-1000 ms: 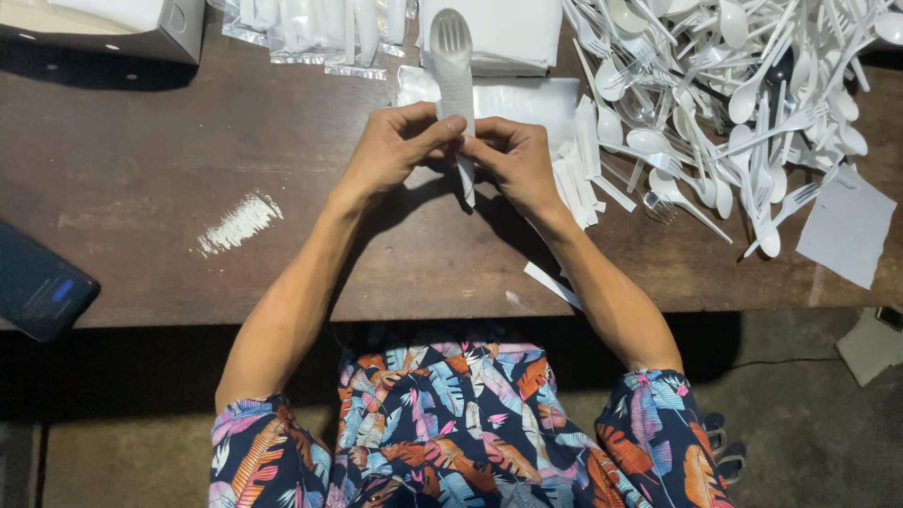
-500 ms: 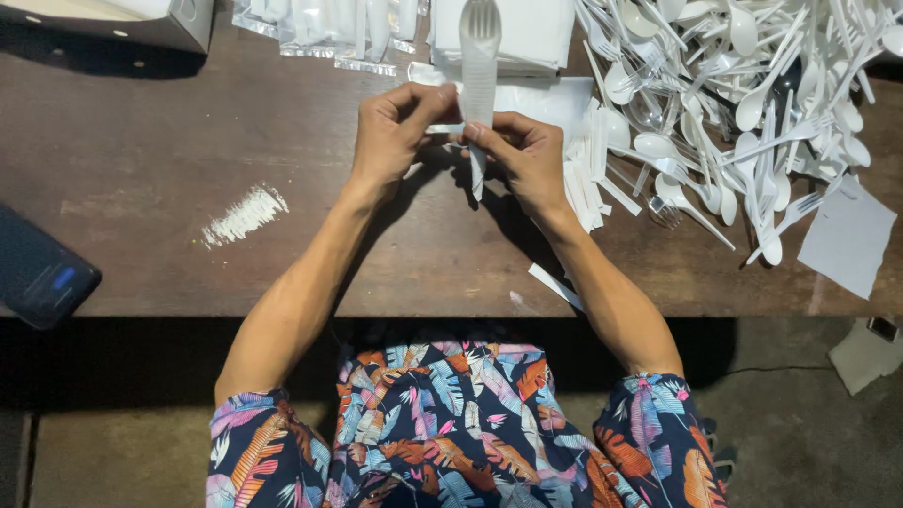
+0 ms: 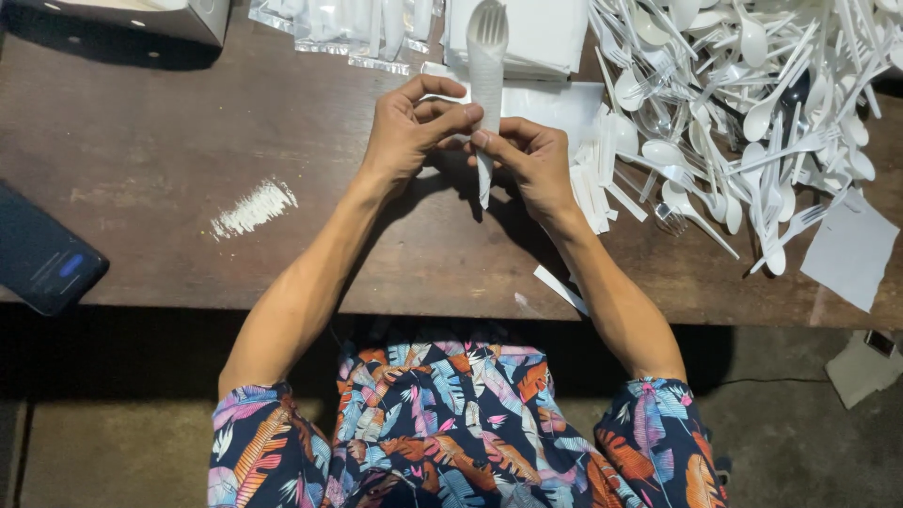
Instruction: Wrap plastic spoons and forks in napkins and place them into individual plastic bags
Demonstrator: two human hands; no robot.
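Observation:
Over the dark wooden table, my left hand and my right hand meet and pinch a rolled white paper napkin wrapped around white plastic cutlery. A fork head sticks out of the roll's top, and a thin tip pokes out below the fingers. Both hands grip the roll's middle, left thumb and fingers on its left side, right fingertips on its right.
A big heap of loose white plastic spoons and forks fills the right. A stack of white napkins and clear packets lie at the back, a cardboard box sits far left, a dark phone rests at the left edge.
The wrapped cutlery roll stays upright between both hands; my fingers have shifted slightly on it, tightening the napkin around the handles.

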